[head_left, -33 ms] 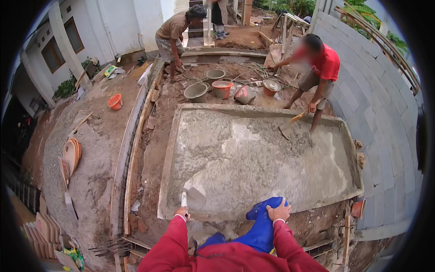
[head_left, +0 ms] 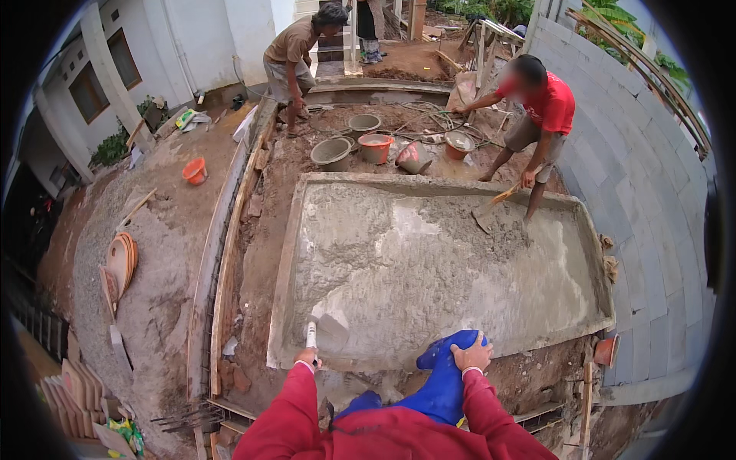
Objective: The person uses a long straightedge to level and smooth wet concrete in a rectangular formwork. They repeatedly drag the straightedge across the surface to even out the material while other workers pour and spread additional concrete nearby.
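In front of me a long, shallow concrete trough [head_left: 282, 287] holds grey wet mortar [head_left: 360, 253]. My left hand [head_left: 308, 357] is closed round the white handle [head_left: 311, 334] of a tool, over the trough's near left rim. A flat, mortar-coloured blade [head_left: 333, 331] lies in the mortar beside the handle's far end; the tool's exact kind is unclear. My raised leg in blue [head_left: 441, 383] reaches the near rim. My right hand [head_left: 471, 355] rests on the knee, fingers apart and holding nothing.
A person in red [head_left: 553, 107] at the far right grips a wooden-handled shovel [head_left: 484, 221] in the mortar. Several buckets [head_left: 331, 155] stand behind the trough; a person in brown [head_left: 291, 46] bends beyond. A block wall [head_left: 636, 207] rises right; planks [head_left: 230, 276] run left.
The person in brown has shifted slightly at the back. My hands, the white-handled tool and the person in red's shovel look the same.
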Tool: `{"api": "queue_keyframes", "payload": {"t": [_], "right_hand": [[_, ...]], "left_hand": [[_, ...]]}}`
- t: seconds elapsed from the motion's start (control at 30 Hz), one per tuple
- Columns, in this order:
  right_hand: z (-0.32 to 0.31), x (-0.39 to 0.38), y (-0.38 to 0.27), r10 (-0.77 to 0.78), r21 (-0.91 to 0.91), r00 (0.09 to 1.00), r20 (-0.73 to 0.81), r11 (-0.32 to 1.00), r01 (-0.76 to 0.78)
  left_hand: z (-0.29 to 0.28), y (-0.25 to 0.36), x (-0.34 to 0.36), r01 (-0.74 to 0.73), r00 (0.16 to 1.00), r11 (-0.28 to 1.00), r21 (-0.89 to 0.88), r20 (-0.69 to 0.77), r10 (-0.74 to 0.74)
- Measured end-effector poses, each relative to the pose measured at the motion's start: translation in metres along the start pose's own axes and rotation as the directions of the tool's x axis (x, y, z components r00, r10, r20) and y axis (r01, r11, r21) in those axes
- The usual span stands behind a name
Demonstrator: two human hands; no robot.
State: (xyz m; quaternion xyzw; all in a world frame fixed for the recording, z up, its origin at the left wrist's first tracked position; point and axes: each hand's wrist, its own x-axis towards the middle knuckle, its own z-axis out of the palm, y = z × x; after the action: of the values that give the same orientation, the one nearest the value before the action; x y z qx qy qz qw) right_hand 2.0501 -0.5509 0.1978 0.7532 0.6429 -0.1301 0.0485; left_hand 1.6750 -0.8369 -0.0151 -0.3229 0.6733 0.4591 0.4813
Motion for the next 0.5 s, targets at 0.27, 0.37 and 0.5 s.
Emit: {"api": "queue_keyframes", "payload": {"t": [0.27, 0.37, 0.5], "right_hand": [[-0.007, 0.003, -0.007, 0.019, 0.009, 1.000, 0.024, 1.000, -0.019], [-0.005, 0.012, -0.016, 0.010, 0.017, 1.000, 0.029, 1.000, -0.011], [-0.006, 0.012, -0.015, 0.029, 0.007, 0.999, 0.041, 1.000, -0.029]], "left_hand": [[-0.025, -0.012, 0.001, 0.012, 1.000, 1.000, -0.017, 0.022, -0.012], [-0.027, -0.005, 0.001, -0.023, 1.000, 1.000, -0.017, 0.012, 0.023], [-0.023, -0.009, -0.012, -0.036, 0.999, 0.999, -0.013, -0.001, 0.036]]}}
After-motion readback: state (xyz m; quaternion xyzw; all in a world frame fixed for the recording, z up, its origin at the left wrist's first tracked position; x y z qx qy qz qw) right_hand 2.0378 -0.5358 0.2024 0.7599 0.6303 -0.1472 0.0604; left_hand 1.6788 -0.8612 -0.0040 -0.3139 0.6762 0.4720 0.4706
